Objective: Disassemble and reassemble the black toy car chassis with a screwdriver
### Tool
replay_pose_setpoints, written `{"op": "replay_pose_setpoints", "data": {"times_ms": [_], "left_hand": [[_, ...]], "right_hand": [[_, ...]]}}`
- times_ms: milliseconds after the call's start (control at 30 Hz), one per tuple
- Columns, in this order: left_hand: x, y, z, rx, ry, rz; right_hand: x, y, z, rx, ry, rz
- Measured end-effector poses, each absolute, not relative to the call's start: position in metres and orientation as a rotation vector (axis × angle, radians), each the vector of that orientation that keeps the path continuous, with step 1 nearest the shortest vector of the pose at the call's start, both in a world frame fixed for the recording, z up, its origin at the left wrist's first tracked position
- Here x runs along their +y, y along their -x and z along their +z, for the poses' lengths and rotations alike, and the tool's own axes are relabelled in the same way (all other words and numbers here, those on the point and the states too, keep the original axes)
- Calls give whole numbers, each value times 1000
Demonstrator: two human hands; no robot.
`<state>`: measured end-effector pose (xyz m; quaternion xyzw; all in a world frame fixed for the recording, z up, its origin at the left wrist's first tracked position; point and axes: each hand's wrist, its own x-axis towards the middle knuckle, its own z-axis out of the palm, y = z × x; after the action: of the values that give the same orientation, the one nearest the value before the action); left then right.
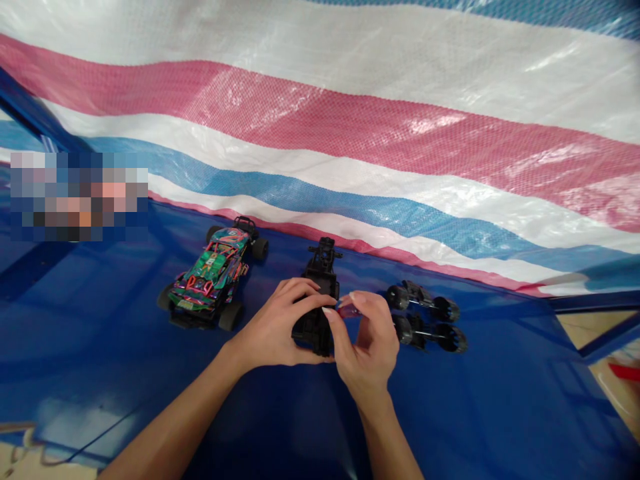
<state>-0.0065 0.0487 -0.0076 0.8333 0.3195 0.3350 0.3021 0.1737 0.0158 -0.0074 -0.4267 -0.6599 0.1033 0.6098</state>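
Note:
A black toy car chassis (320, 267) without wheels lies lengthwise on the blue table in the middle. My left hand (280, 320) is wrapped round its left side, fingers over the top and thumb near the close end. At the chassis's right side, my right hand (367, 340) is closed in a pinch. A small reddish, see-through piece (349, 311) shows between its fingers; its kind cannot be made out. The fingers hide part of the chassis. Left of my hands stands a toy car (210, 273) with a green, blue and pink body and black wheels.
Two black axle assemblies with wheels, a far one (423, 300) and a near one (425, 335), lie right of my hands. A striped plastic sheet (320, 120) hangs behind the blue table (475, 413). A blurred-out patch (77, 197) covers the far left.

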Motion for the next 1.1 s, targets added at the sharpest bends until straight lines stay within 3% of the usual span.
{"op": "replay_pose_setpoints", "data": {"times_ms": [533,1100], "left_hand": [[49,6,-6,847,-2218,884],[43,3,-11,811,-2110,877]], "right_hand": [[12,-180,-14,-1431,1107,295],[14,-189,25,-1049,1002,348]]}}
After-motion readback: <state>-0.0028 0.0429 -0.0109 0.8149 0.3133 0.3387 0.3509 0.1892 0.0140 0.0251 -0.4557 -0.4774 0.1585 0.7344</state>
